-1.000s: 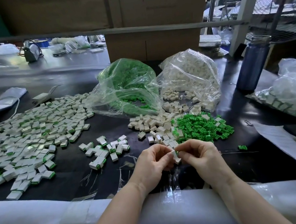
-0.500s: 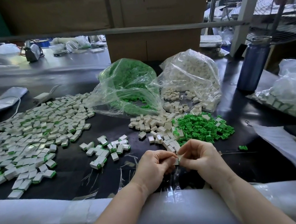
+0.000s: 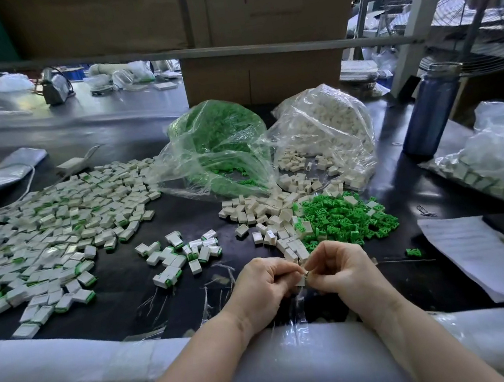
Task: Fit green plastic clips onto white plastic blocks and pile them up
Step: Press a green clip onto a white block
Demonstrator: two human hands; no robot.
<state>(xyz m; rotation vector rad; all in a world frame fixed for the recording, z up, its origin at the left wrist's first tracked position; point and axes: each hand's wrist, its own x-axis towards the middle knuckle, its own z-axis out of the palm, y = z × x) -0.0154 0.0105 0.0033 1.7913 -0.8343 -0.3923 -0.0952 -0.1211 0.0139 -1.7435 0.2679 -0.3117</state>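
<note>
1. Head view: left hand (image 3: 264,282) and right hand (image 3: 342,267) together, both pinching one white block (image 3: 301,281) between curled fingertips.
2. Just beyond right hand: loose green clips (image 3: 343,218).
3. Far left of left hand: finished blocks (image 3: 50,227).

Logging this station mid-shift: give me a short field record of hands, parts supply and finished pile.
left hand: pinches a white block together with the right hand
right hand: pinches the same block; clip not clearly visible
loose white blocks: spilled from the clear bag
loose green clips: heap right of the blocks
green clip bag: open, behind the heaps
finished pile: large spread, far left
small finished group: centre
</note>
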